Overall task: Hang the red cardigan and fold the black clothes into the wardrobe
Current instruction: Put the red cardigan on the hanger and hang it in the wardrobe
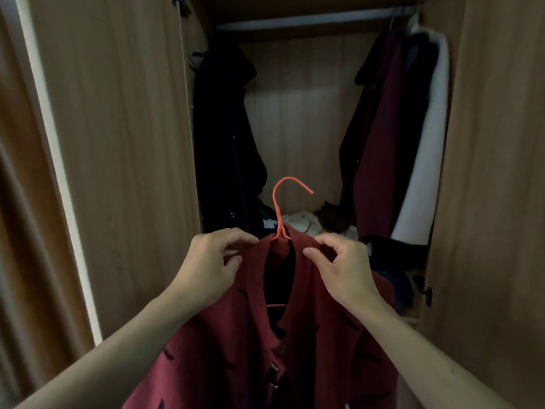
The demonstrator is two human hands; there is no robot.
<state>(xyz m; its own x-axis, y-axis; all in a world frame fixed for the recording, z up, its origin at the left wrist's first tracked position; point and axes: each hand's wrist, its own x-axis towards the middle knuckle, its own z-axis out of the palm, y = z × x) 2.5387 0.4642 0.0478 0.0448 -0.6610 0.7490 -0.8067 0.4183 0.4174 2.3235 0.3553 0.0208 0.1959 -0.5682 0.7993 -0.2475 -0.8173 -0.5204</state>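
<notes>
Closest to me is the dark red knit cardigan with black flecks and a buttoned front [236, 349]. It sits on a thin orange wire hanger [278, 202], held up before the open wardrobe and not yet on the rail.

My read on the risk: both grips are on cloth, not on wire, so a shoulder could slide off the hanger during the lift.

The left hand [212, 261] pinches the cardigan's shoulder just beside the hanger neck, fingers curled. The right hand [339, 267] pinches the collar edge on the other side, thumb and forefinger closed on the fabric. The forearms converge forward. The hook stands upright and free.

Further in, a heap of mixed clothes [306, 222] lies on the wardrobe floor. I can't pick out the black items to fold.

A black coat [227, 143] hangs at the left, and a maroon garment [380, 157] and a white one [424, 157] hang at the right, with a gap between the two sides.

Farthest back is the pale rail [309, 20], well above the hook. That's a long reach, so the hook could miss the rail or snag a neighbouring garment.
</notes>
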